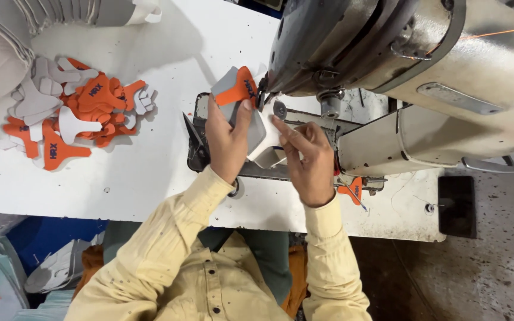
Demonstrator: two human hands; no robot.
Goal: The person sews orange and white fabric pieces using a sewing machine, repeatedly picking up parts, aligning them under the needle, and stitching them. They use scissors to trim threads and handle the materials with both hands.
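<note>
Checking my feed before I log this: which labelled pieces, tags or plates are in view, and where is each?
Grey and orange piece: printed patch, pinched by left hand at the sewing machine.
Pile of cut pieces: orange printed and plain grey shapes, table's left.
Small orange piece: beside right hand.
Metal plate: blank grey strip on machine.

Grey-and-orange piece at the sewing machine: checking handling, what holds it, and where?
The left hand pinches the grey-and-orange piece at its lower grey edge; the right hand fingers touch its right side.

Both hands, left hand (226, 139) and right hand (308, 157), press a grey-orange piece (239, 95) at the sewing machine (388, 65).
</note>
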